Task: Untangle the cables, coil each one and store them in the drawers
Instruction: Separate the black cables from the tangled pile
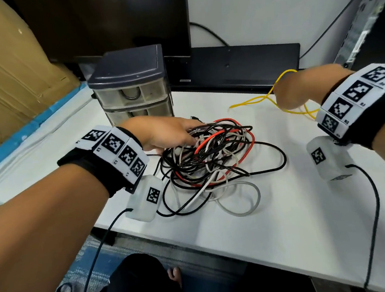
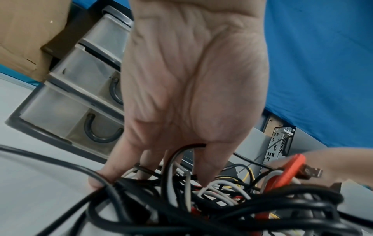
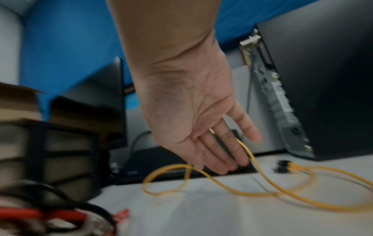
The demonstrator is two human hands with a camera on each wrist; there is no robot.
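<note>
Cardboard (image 1: 3, 70): leans at the far left, well beyond the left hand.

Drawer unit (image 1: 131, 85): grey lid, clear drawers with dark curved handles, standing on the white table (image 1: 276, 220) just beyond the left fingertips.

Left hand (image 1: 162, 132): palm down on the near-left part of the tangle. Fingers (image 2: 203, 172) extended and spread, pushed in among the strands; black and white loops pass between them. No strand is seen clamped, so the hand presses rather than grips.

Tangle of cables (image 1: 211, 158): black, white and red cords knotted together, lying on the table under and to the right of the left fingers. A red plug (image 2: 292, 167) with a metal tip shows at the right of the left wrist view.

Yellow cable (image 1: 253, 101): apart from the tangle, looping on the table below the right fingers; its black-tipped ends (image 3: 282, 166) lie to their right.

Right hand (image 1: 299, 88): raised above the table, fingers (image 3: 220, 153) straight and relaxed, the yellow cable running past the fingertips. Blur hides whether it touches them.

Computer case (image 3: 322, 79): dark, upright, right of the right hand.
</note>
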